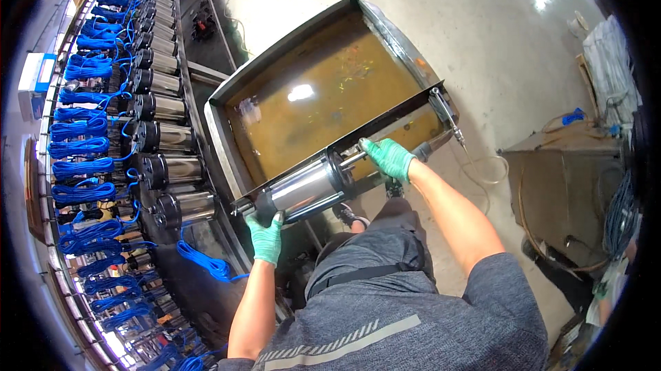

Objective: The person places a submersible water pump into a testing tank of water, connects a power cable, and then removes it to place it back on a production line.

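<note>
A shiny steel cylindrical motor (299,188) with black ends lies tilted across the near edge of a metal tank (222,123), its right end higher in the picture. My left hand (266,241), in a green glove, grips the black left end from below, thumb and fingers to either side. My right hand (389,157), gloved the same way, is closed round the thin shaft that sticks out of the right end; its fingertips are partly hidden. Murky brownish liquid (323,102) fills the tank beyond the motor.
To the left, a curved rack (184,61) carries a long row of similar steel motors (172,137) with coiled blue cables (82,143). A metal nozzle tool (446,115) with a thin hose rests at the tank's right corner. A large box (551,192) stands at right.
</note>
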Demonstrator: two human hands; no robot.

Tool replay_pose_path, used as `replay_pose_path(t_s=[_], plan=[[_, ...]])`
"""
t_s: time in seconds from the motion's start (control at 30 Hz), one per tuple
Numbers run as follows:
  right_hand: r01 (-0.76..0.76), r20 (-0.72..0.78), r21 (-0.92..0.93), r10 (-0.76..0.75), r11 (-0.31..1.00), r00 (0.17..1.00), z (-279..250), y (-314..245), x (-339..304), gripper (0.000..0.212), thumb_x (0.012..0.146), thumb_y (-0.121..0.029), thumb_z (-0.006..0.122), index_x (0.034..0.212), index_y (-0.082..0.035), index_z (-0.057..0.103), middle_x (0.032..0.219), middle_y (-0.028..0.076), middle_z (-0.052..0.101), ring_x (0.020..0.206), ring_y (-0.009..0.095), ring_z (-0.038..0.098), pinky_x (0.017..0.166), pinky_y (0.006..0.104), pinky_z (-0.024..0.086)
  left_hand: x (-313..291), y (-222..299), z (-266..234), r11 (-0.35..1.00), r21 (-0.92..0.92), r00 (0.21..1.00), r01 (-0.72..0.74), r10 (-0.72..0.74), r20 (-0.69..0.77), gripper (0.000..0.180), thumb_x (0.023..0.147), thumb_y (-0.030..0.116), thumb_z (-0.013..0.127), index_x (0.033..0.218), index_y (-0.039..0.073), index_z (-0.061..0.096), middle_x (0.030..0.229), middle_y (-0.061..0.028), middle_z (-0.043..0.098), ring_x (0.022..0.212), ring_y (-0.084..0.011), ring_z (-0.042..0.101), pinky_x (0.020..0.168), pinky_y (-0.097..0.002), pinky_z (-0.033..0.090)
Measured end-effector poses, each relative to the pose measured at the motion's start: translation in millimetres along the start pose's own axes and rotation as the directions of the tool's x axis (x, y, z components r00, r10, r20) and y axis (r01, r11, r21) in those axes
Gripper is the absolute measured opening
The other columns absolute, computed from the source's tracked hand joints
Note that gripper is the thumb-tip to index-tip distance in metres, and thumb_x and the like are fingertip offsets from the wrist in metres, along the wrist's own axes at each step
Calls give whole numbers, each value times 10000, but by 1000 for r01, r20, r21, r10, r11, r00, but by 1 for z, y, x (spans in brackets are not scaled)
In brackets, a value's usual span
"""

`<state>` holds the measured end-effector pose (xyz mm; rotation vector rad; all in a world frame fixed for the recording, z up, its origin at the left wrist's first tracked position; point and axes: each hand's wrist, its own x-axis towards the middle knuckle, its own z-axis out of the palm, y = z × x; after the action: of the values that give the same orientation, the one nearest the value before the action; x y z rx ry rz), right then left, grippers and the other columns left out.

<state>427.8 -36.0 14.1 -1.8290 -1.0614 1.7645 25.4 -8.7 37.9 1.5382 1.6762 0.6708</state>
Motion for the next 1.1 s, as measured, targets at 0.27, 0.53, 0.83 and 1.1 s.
replay_pose_path(t_s=[0.27, 0.53, 0.83, 1.1], plan=[[366, -169, 110, -345, 924, 923, 16, 28, 7, 546, 1075, -482, 339, 1135, -20, 624, 903, 236, 695, 870, 332, 700, 636, 467, 555, 3, -13, -1, 998, 51, 1000, 27, -27, -6, 544, 882, 176, 798, 1264, 27, 441, 1178, -104, 605, 1061, -201, 560, 979, -332, 452], [125, -21, -320, -139, 939, 990, -3, -5, -3, 529, 1085, -431, 316, 1206, -14, 618, 1043, 281, 688, 978, 409, 677, 793, 479, 545, 0, 3, 0, 998, 12, 998, 67, -67, 3, 647, 823, 164, 846, 1296, 7, 433, 1213, -122, 586, 1089, -221, 557, 983, -341, 454], [153, 7, 218, -158, 964, 987, 8, 28, 17, 668, 1054, -554, 376, 986, 36, 681, 780, 225, 695, 737, 393, 685, 768, 475, 540, -2, 11, 1, 998, 31, 998, 63, -63, 1, 612, 835, 129, 828, 1289, 13, 433, 1204, -125, 594, 1086, -217, 571, 976, -340, 463], [561, -355, -335, -653, 757, 669, 24, 49, 28, 680, 1053, -569, 335, 1037, 27, 662, 832, 200, 697, 752, 353, 691, 750, 477, 539, 0, 7, 0, 996, 18, 996, 89, -89, 14, 634, 840, 130, 822, 1317, 11, 422, 1211, -130, 597, 1097, -222, 576, 973, -350, 470]])
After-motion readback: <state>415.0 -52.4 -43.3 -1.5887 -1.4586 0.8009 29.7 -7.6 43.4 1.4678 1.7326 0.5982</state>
